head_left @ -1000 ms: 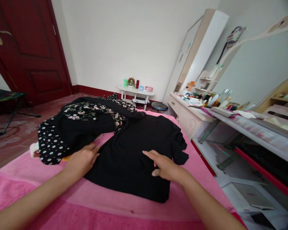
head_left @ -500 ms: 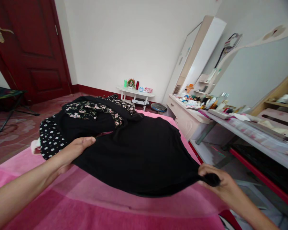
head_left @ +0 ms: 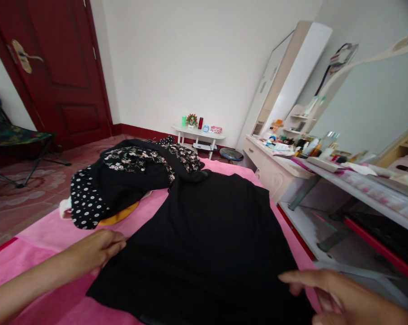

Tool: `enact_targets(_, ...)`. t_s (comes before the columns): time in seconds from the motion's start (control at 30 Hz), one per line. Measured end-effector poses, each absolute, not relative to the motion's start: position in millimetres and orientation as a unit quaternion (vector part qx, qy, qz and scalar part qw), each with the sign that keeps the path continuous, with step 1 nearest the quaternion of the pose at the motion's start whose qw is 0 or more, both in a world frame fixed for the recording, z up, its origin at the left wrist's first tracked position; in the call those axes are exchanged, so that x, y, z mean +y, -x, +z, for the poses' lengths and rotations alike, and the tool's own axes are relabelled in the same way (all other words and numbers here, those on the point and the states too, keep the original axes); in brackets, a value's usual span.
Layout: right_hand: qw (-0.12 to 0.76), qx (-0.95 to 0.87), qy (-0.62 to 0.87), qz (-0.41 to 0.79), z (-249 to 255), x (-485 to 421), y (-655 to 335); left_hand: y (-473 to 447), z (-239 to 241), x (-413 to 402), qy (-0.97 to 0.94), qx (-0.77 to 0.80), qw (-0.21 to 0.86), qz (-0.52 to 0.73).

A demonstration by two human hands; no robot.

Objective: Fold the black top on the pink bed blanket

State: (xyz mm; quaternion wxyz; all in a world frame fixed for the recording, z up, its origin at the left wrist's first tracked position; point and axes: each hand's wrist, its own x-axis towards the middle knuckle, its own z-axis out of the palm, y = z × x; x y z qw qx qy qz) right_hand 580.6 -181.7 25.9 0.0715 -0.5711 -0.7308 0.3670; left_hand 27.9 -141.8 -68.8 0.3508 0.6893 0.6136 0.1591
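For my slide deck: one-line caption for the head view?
Both hands, left hand and right hand, at the edges of a black garment spread on a pink bed.

A bedroom in a home. Shown by the bed with its pink cover (head_left: 48, 234), piled with clothes (head_left: 122, 180); a dressing table (head_left: 274, 167) crowded with cosmetics along the right wall, with a tall white cabinet (head_left: 288, 76) behind it; 1 dark red panelled door (head_left: 61, 67); a folding chair (head_left: 10, 135) beside it; a low white side table (head_left: 199, 134) bearing small ornaments.
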Motion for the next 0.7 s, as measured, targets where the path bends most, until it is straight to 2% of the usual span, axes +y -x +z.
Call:
enact_targets(0.07, 0.078, -0.749, 0.539, 0.378, 50.8, -154.9, -542.4, -33.7, -53.8, -133.3, -0.724, 0.585, 0.333, 0.148)
enact_targets(0.17, 0.133, -0.788, 0.475, 0.367, 55.6, -105.8, -475.8, -46.5, -18.9, -112.8, -0.766, 0.566, 0.228, 0.202)
enact_targets(0.3, 0.242, -0.791, 0.443, 0.345, -3.4, -50.2, -407.8, -55.5, 29.8, -76.9, -0.768, 0.583, 0.082, 0.253)
enact_targets(0.4, 0.288, -0.779, 0.474, 0.293, -53.2, -30.4, -382.8, -47.4, 58.8, -42.8, -0.752, 0.609, -0.06, 0.245)
enact_targets(0.5, 0.317, -0.771, 0.509, 0.216, -75.5, -28.2, -375.1, -27.6, 79.4, -4.2, -0.712, 0.649, -0.155, 0.219)
enact_targets(0.57, 0.32, -0.775, 0.504, 0.207, -77.2, -30.5, -375.2, -11.5, 87.4, 21.5, -0.669, 0.696, -0.179, 0.19)
enact_targets(0.7, 0.323, -0.78, 0.494, 0.21, -74.2, -32.5, -377.0, 14.0, 90.2, 66.7, -0.636, 0.749, -0.149, 0.112)
